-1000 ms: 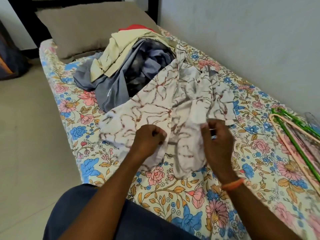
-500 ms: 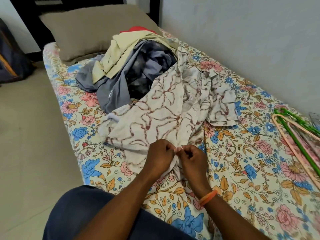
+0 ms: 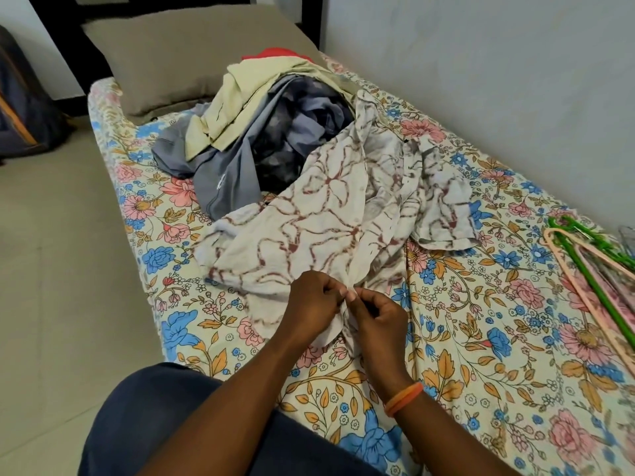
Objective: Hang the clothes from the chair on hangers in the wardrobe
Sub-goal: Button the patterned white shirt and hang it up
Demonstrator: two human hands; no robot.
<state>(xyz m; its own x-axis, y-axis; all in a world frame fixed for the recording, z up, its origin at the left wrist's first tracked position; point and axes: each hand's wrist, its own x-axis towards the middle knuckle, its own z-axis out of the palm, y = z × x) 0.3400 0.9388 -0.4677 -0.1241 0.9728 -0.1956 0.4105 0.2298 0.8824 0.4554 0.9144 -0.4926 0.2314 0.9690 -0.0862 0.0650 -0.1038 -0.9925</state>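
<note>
Left hand [image 3: 314, 302]: fingers pinching the near front edge of the white shirt with brown floral print [image 3: 309, 231], fingertips meeting the right hand's.
Right hand [image 3: 379, 317]: fingers pinching the same edge just beside the left; orange wristband [image 3: 402, 398] on the wrist.
Shirt: spread on the floral bedsheet [image 3: 481, 338], its far end lying against the pile.
Clothes pile [image 3: 261, 132]: at 12 o'clock from the hands, grey, cream and red garments heaped below a brown pillow [image 3: 192, 53].
Hangers [image 3: 598, 269]: green and pink, at 3 o'clock, near the wall.
</note>
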